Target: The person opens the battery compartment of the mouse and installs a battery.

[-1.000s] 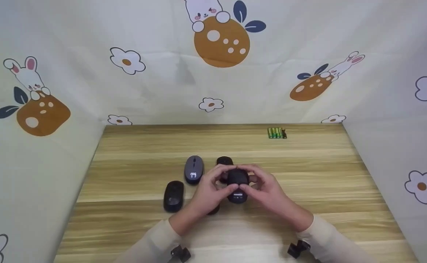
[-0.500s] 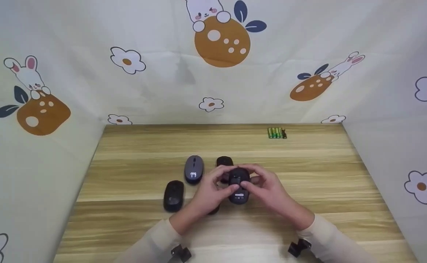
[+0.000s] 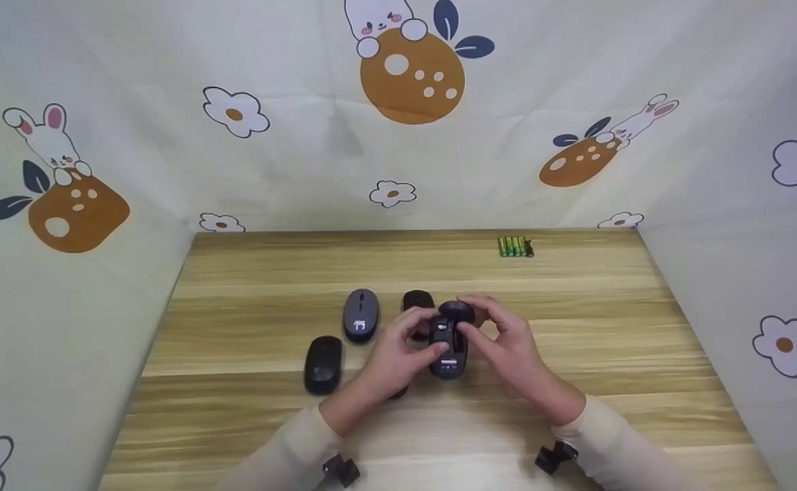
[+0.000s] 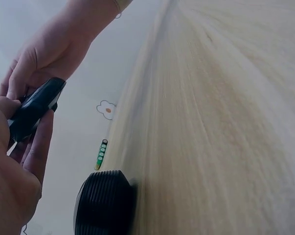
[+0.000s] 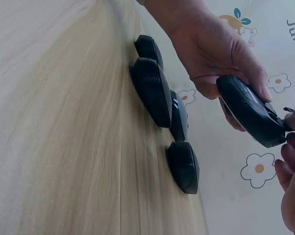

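Observation:
My left hand grips a black computer mouse by its side, with the underside facing up and a label near its lower end. An open battery compartment shows in that underside. At the mouse's far end, my right hand pinches a dark rounded battery cover, tilted up off the compartment. Whether the cover still touches the mouse is hard to tell. In the right wrist view the mouse is held clear of the table, between the left hand and the right fingers.
A grey mouse and a black mouse lie left of the hands. Another black mouse is partly behind the left hand, and a dark one shows beneath the left wrist. Several batteries lie at the table's back right.
The battery cover, earlier lying over the mouse's underside, has come up and away toward the far end in my right hand, exposing the compartment. My left hand stays on the mouse.

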### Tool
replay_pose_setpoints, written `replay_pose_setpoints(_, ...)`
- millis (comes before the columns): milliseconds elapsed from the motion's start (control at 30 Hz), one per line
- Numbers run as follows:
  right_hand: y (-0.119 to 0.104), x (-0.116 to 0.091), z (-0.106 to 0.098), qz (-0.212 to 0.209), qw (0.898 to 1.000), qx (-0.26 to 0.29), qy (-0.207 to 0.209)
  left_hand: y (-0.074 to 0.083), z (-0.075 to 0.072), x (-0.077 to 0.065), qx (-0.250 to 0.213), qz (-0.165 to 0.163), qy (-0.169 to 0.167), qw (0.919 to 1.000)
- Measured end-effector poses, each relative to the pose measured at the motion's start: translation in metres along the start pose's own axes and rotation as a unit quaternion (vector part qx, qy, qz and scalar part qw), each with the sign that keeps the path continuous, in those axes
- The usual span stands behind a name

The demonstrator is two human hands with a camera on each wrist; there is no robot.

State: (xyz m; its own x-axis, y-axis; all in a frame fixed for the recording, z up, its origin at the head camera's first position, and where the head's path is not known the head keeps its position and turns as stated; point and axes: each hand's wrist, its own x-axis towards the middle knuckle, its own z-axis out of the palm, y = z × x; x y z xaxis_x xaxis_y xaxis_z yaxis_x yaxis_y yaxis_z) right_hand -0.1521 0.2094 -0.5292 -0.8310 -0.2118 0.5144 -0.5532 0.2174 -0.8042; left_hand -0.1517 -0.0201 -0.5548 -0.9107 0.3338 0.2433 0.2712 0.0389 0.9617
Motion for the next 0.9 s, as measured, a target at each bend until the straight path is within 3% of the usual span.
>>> replay_pose_setpoints(200, 0.0, 0.002, -0.006, 0.081, 0.994, 0.053, 0.04, -0.001, -0.001, 0.001, -0.007, -0.026, 0.0, 0.9996)
replay_pose_setpoints(367, 0.006, 0.005, -0.016, 0.102, 0.992, 0.059, 0.048, -0.001, -0.002, 0.002, -0.017, -0.042, 0.0, 0.999)
replay_pose_setpoints(500, 0.018, 0.008, -0.029, 0.115, 0.991, 0.048, 0.045, -0.001, -0.002, 0.001, -0.017, -0.046, 0.0, 0.9988)
replay_pose_setpoints(667, 0.038, 0.015, -0.053, 0.165, 0.985, 0.03, 0.039, -0.001, -0.002, 0.001, -0.023, -0.05, -0.002, 0.9985)
replay_pose_setpoints(900, 0.071, 0.026, -0.095, 0.219, 0.973, -0.061, -0.024, -0.002, -0.002, 0.001, -0.016, -0.041, -0.003, 0.999)
